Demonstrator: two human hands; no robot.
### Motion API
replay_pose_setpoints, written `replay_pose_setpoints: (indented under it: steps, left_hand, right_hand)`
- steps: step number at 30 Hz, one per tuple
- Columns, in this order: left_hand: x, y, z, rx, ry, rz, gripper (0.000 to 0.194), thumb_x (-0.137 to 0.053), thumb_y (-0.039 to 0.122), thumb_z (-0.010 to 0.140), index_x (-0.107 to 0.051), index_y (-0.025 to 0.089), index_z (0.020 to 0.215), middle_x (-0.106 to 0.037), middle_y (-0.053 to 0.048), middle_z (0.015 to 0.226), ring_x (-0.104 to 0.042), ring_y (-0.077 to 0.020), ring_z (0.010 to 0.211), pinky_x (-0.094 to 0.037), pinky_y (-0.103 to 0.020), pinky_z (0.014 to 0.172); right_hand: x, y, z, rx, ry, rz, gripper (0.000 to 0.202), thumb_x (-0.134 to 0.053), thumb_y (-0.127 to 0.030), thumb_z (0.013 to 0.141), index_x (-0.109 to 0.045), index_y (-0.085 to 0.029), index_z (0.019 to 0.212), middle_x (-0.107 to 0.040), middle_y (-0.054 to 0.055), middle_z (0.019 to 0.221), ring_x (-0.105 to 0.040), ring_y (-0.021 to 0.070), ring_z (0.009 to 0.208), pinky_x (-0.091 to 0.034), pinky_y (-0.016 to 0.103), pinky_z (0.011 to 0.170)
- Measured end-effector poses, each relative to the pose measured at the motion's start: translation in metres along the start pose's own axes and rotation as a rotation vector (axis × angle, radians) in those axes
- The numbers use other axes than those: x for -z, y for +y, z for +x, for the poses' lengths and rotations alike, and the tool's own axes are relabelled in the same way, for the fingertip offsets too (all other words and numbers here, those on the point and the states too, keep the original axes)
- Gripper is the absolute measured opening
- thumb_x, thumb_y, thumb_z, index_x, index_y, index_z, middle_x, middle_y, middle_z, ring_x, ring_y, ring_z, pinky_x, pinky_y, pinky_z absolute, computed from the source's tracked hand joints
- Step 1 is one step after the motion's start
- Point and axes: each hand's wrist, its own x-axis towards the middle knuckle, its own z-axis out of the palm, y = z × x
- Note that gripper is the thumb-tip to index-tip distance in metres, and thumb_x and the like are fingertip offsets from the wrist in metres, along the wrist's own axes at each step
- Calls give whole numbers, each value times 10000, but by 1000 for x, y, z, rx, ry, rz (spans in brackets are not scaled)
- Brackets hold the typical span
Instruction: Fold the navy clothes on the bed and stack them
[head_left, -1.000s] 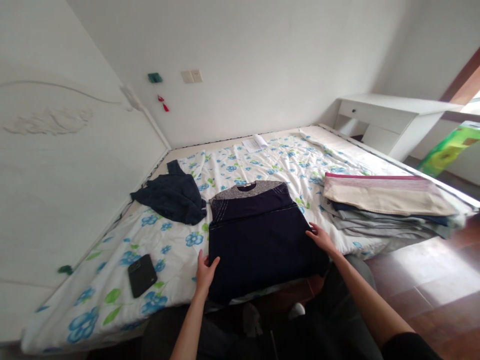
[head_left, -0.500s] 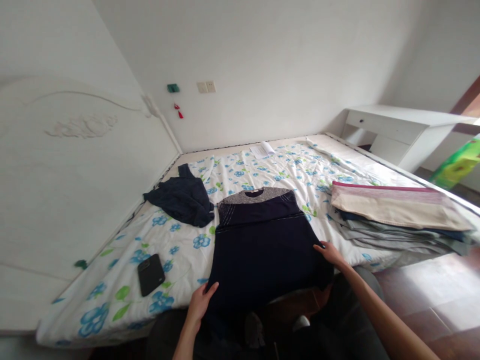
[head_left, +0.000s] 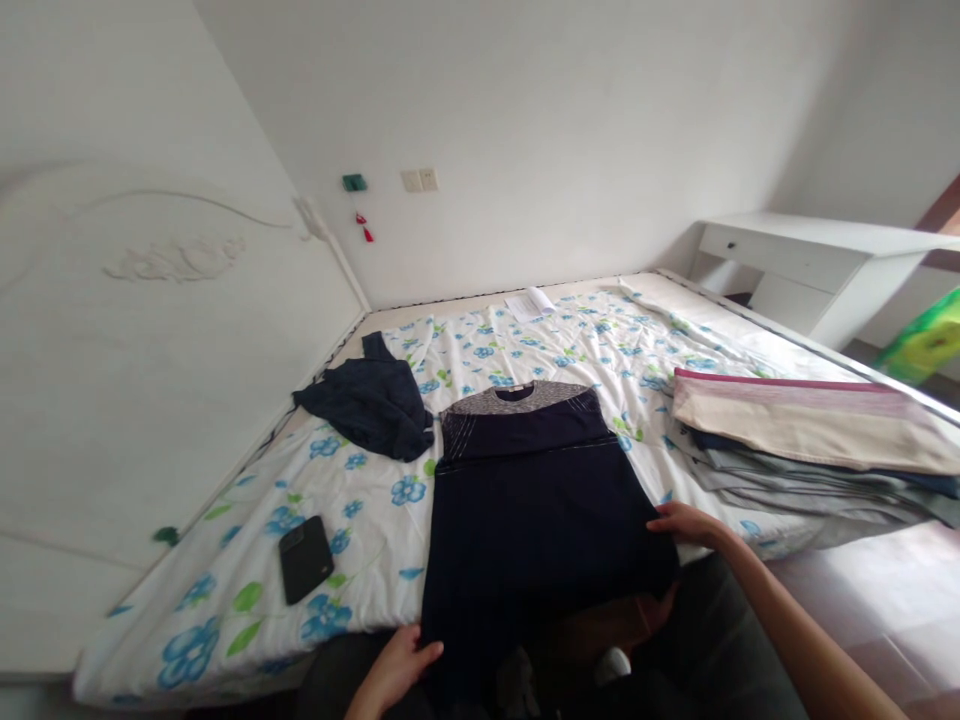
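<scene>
A dark navy sweater (head_left: 540, 500) with a grey speckled yoke lies spread on the bed, its collar facing away and its lower end hanging over the near edge. My left hand (head_left: 397, 665) pinches its lower left side by the hem. Farther up on the opposite side, my right hand (head_left: 686, 523) grips the right edge between thumb and fingers. Left of the sweater lies a crumpled dark garment (head_left: 375, 400), close to its left shoulder.
A black phone (head_left: 306, 560) rests on the floral bedsheet (head_left: 247, 540) at left. Folded clothes (head_left: 795, 430) are stacked at the right edge. Papers (head_left: 529, 304) lie near the wall; a white desk (head_left: 795, 260) stands beyond the bed. The carved headboard (head_left: 187, 380) bounds the left.
My left hand has moved down toward me with the sweater's hem, and my right hand slightly right and down with its side. The view has shifted a little.
</scene>
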Motion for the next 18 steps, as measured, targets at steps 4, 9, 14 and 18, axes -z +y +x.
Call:
replay_pose_setpoints:
  steps: [4,9,14,18]
  left_hand:
    - [13,10,15,5,186,313,329,-740,539,851,-630,265,707,-795,-100,829,-806,-387,1018,-574,-425,931]
    - [34,30,34,-20,222,378,204,-747,436,864,-657,265,799,-808,-55,837,-816,-335,949,-551,-360,847]
    - [40,53,78,-121,323,-162,415,-802,505,866,-747,211,1153,-856,-126,1159,-820,-298,1107,-626,-374,977]
    - [55,67,126,8,220,-664,319,-679,455,1035,-764,181,1173,-826,-171,1306,-810,-255,1193,-646,-371,1028]
  right_hand:
    - [4,-7,8,-90,-30,325,154,-863,-316,914,-792,-188,964,-850,150,1051,-839,233,910,-670,311,860]
    - [-4,-27,37,-80,57,543,147,-655,-300,1058,-755,-196,1087,-858,127,1032,-848,225,879,-701,351,898]
    - [-4,-50,80,-20,123,520,152,-595,-264,1095,-729,-201,1062,-852,82,1003,-835,177,847,-690,263,834]
    - [6,-61,114,14,146,514,176,-610,-279,1126,-715,-190,1017,-844,85,949,-824,166,791,-673,212,746]
